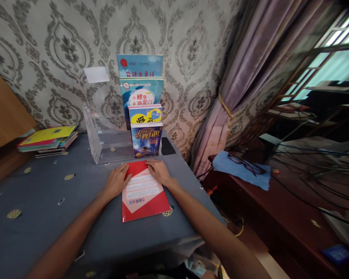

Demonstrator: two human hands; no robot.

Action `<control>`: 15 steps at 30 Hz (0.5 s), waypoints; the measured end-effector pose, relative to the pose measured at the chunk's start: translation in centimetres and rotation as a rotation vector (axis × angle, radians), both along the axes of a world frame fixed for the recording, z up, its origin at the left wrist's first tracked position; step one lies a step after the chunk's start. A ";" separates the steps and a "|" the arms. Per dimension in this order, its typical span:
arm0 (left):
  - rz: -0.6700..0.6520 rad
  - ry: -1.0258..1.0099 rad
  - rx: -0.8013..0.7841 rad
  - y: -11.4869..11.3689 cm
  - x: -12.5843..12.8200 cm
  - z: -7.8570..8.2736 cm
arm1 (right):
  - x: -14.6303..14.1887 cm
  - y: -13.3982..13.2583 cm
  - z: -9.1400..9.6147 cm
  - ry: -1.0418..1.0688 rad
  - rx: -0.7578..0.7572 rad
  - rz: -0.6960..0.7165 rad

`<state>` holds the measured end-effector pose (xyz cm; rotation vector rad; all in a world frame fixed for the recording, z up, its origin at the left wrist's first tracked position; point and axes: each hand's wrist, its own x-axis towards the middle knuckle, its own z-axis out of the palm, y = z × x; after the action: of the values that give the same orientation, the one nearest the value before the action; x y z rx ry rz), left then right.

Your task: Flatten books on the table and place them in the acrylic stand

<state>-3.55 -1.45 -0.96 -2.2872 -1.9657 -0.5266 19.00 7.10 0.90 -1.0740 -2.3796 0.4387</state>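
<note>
A red book [147,208] lies on the cloth-covered table in front of me, its printed pale panel facing up and its text upside down to me. My left hand [117,181] holds its far left edge, the thumb over the cover. At the far right corner, my right hand [159,172] has its fingers closed on the book's edge. Just beyond is a clear stepped rack [113,153]. Its right column carries upright books in tiers: a dark blue book [147,141] in front, a yellow-and-blue book [145,114], a teal book [142,92] and a taller blue book [140,65] behind.
A stack of books [49,140] with a yellow top lies at the left. A dark flat object [168,146] rests beside the rack. On the right, a brown desk [238,193] bears a blue cloth [241,169], glasses [247,162] and tangled cables. A tied curtain [221,104] hangs behind.
</note>
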 end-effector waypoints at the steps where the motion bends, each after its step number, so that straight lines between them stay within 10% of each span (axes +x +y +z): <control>1: -0.014 -0.007 0.005 -0.1 -0.3 -0.1 | -0.1 -0.1 0.0 -0.012 0.004 -0.006; 15: -0.153 -0.194 0.030 -4.6 -1.0 0.0 | -0.4 -0.6 0.3 -0.105 0.006 -0.040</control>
<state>-4.54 -6.07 -0.97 -2.4651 -1.8531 -0.8154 18.62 6.52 1.18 -1.1669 -2.4438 0.3692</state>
